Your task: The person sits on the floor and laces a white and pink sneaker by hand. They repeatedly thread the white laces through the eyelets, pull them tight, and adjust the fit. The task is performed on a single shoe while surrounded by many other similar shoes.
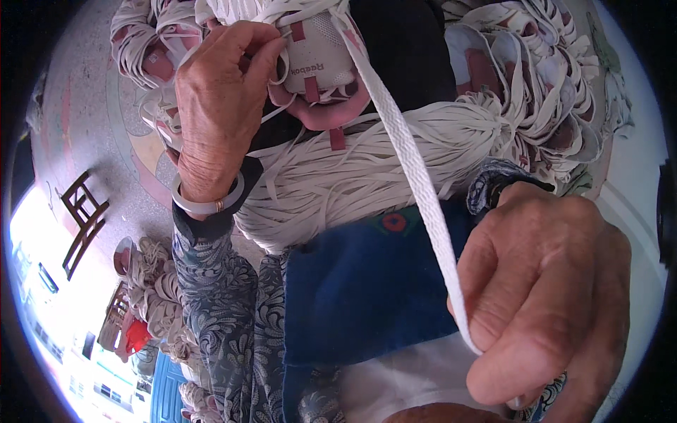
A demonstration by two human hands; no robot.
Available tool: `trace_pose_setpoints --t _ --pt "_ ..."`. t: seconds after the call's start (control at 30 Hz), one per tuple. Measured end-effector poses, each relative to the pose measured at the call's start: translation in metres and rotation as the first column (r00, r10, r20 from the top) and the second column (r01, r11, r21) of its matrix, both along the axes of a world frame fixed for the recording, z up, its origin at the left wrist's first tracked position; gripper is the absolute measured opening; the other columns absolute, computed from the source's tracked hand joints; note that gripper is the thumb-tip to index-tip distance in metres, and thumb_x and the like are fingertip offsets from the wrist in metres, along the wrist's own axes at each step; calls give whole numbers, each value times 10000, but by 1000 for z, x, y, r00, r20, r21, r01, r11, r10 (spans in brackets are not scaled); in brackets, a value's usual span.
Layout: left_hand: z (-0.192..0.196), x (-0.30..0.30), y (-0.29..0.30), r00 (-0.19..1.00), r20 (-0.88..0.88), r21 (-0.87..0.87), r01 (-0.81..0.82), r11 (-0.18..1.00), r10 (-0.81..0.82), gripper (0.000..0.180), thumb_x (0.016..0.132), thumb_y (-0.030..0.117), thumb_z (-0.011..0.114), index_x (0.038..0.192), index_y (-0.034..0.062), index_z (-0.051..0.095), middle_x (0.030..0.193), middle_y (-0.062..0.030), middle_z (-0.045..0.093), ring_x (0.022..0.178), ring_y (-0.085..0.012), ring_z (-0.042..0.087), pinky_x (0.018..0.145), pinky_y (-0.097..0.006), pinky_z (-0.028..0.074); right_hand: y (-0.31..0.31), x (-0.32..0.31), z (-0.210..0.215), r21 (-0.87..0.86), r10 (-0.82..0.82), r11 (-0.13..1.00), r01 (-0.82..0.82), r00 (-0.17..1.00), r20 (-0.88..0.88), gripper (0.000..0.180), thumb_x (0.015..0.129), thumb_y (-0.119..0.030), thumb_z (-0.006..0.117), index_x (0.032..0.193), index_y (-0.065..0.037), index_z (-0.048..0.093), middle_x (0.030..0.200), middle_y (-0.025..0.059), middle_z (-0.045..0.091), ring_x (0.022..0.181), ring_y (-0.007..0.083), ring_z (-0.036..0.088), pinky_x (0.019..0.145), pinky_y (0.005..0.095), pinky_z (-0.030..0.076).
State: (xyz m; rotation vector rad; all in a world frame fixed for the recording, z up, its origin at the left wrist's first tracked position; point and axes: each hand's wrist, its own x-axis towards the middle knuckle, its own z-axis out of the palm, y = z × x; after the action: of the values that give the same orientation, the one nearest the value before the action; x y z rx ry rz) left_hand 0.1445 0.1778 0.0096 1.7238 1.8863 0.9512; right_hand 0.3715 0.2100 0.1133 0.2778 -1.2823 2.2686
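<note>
A white sneaker [314, 56] with a pink padded collar and dark pink tabs lies at the top middle, its tongue facing up. At the left side of its tongue, my left hand [222, 106] is closed in a pinch on a thin bit of lace; the fingertips partly hide it. A flat white shoelace [412, 169] runs taut from the sneaker down to the right. Its lower end is in my right hand [546, 296], closed and raised close to the camera. A thick bundle of white laces [360, 173] lies just below the sneaker.
A blue cloth [374, 289] covers my lap. Piled white-and-pink sneakers [536, 77] stand at the upper right, with more sneakers [159, 42] at the upper left and further shoes [159, 289] at the lower left. A small wooden stool [83, 222] is on the floor at left.
</note>
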Motion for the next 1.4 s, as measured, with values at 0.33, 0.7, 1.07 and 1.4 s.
trace_pose_setpoints --t 0.33,0.7,1.07,1.4 --pt "7 -2 6 930 -345 61 156 986 -126 101 849 81 616 918 6 621 800 -148 625 695 -315 624 636 -390 493 1 4 2 14 -21 1000 21 999 -28 266 810 85 631 1001 -94 680 798 140 626 493 116 532 441 237 424" --pt "-5 9 7 987 -95 137 143 980 -131 83 832 34 615 907 4 597 818 -161 592 729 -356 609 642 -391 489 46 24 -28 615 -511 707 349 854 102 142 839 9 608 976 -4 644 845 120 569 560 153 530 512 273 433" --pt "2 7 14 999 4 -11 44 999 -44 71 840 22 600 910 29 611 792 -139 635 675 -305 646 598 -368 502 64 -47 -108 958 -813 77 275 573 -99 111 833 -107 616 881 -7 610 788 89 541 652 225 580 574 345 486" --pt "-10 10 14 976 194 -45 -96 994 103 114 805 105 690 879 55 619 619 -77 623 532 -161 626 520 -306 489 53 -47 -109 990 -887 -137 -32 449 -108 119 731 -157 649 759 -50 606 795 88 547 689 263 647 571 369 540"
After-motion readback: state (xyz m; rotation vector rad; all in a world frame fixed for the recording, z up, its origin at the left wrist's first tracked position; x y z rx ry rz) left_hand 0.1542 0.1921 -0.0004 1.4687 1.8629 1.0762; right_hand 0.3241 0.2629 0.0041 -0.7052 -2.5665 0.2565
